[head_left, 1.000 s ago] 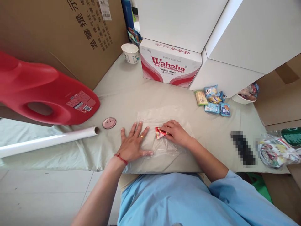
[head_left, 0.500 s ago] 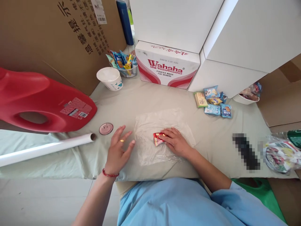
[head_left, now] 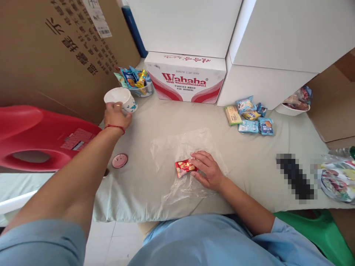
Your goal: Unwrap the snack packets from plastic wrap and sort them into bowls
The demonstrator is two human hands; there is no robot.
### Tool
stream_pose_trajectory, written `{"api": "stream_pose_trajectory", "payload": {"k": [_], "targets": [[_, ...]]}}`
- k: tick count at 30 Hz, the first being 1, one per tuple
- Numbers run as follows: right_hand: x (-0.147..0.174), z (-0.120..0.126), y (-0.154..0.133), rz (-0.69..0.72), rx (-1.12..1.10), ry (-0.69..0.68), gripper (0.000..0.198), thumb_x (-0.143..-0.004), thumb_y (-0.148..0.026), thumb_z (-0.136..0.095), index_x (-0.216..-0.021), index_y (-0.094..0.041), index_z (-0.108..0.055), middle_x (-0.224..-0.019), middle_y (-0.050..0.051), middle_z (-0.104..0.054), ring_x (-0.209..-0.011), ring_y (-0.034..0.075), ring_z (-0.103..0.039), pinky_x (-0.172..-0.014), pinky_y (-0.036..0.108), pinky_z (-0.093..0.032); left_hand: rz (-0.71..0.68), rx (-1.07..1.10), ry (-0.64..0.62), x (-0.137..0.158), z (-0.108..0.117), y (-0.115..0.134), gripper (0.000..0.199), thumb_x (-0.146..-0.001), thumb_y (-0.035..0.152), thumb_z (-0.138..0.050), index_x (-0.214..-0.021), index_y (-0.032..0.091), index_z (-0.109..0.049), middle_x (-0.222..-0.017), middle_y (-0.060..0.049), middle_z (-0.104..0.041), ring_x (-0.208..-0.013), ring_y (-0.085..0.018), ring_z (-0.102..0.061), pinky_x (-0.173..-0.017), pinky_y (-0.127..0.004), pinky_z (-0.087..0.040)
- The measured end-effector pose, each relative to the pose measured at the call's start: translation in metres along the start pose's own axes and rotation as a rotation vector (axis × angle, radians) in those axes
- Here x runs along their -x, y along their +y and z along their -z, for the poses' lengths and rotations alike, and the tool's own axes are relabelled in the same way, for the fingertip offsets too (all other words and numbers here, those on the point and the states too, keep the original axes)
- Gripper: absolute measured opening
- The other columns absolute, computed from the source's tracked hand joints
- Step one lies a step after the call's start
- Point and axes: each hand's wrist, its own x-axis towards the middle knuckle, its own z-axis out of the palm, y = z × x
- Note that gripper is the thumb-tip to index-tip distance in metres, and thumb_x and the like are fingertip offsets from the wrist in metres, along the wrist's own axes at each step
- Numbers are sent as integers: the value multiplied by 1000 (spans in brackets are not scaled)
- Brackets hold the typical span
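My left hand (head_left: 118, 116) is at the near side of a white paper cup (head_left: 130, 101) with a blue-green print, its thumb apart from the fingers. Some of its fingertips are hard to make out against the cup, which stands upright on the cloth. My right hand (head_left: 206, 170) rests with fingers spread at the right end of a small red snack packet (head_left: 183, 167), fingertips over its edge. Under the packet lies a crumpled clear plastic sheet or bag (head_left: 177, 192).
Behind the cup is a clear bowl (head_left: 145, 89) of wrapped snacks. A Wahaba-style water carton (head_left: 188, 83) stands at the back. Several snack packets (head_left: 248, 126) lie right. A red jug (head_left: 52, 136), a pink round disc (head_left: 119, 160) and a white roll (head_left: 16, 202) are left.
My left hand has moved forward and left from beside the plastic to the paper cup. My right hand has shifted slightly off the red packet, showing more of it.
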Motion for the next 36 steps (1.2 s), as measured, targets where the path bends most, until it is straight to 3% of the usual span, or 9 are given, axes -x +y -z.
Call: {"api": "stream_pose_trajectory", "payload": {"k": [6,10,14,18,22,24,27,30,36], "targets": [[1,5,-5,-84,-62,75,27,-99,-32,-56,-121,-27,-71,-122,11,-73,-119,29,-64,-105,55,-54,-88,-3,141,11,-7,19,65,-99,69,-39,-109,12,-68,-115,-5,-64,-109,-26,-62,-94,-51,-52],[0,2,-5,-68,-82,90,25,-99,-29,-55,-116,-26,-73,-117,11,-75,-114,28,-65,-101,53,-56,-349,25,104,39,10,78,56,-107,54,-36,-111,7,-66,-118,-8,-62,-112,-20,-59,-99,-46,-49],[-2,4,-12,-25,-78,179,24,-98,-24,-56,-113,-26,-74,-106,9,-76,-104,26,-67,-93,50,-59,-688,99,18,74,17,145,35,-108,38,-41,-105,15,-67,-115,-8,-64,-108,-20,-59,-95,-38,-51],[-2,33,-30,-63,62,299,25,-97,-24,-56,-114,-30,-74,-104,9,-74,-102,28,-68,-93,53,-59,-937,92,-53,122,-6,181,29,-105,16,-37,-101,16,-66,-113,-11,-64,-101,-22,-58,-90,-39,-52],[-17,73,-31,-178,284,454,26,-99,-26,-55,-118,-33,-72,-115,10,-71,-117,32,-64,-105,58,-52,-1077,4,-197,162,-35,187,27,-98,7,-42,-107,15,-65,-110,-15,-63,-97,-26,-56,-86,-42,-53],[-34,84,-16,-197,341,307,25,-101,-25,-53,-117,-28,-72,-120,12,-71,-119,31,-64,-107,55,-52,-1090,-10,-234,174,-45,186,26,-96,5,-44,-109,14,-65,-110,-16,-62,-97,-27,-56,-84,-42,-54],[-61,87,11,-258,409,-87,30,-98,-20,-56,-125,-21,-69,-141,14,-64,-127,31,-63,-105,48,-55,-1087,22,-220,184,-55,185,27,-92,1,-46,-110,13,-63,-109,-16,-62,-95,-27,-56,-83,-42,-54],[-82,83,26,-366,480,-361,53,-93,-22,-67,-145,-21,-57,-162,15,-48,-132,33,-62,-100,44,-58,-1031,117,-168,189,-62,183,37,-89,-2,-46,-120,13,-60,-112,-15,-63,-99,-27,-57,-88,-43,-55],[-109,76,21,-517,610,-632,56,-86,-37,-76,-135,-13,-62,-131,22,-70,-114,37,-71,-84,40,-59,-971,230,-165,195,-71,180,42,-91,-2,-37,-122,14,-61,-119,-14,-64,-100,-25,-59,-91,-41,-56]]}}
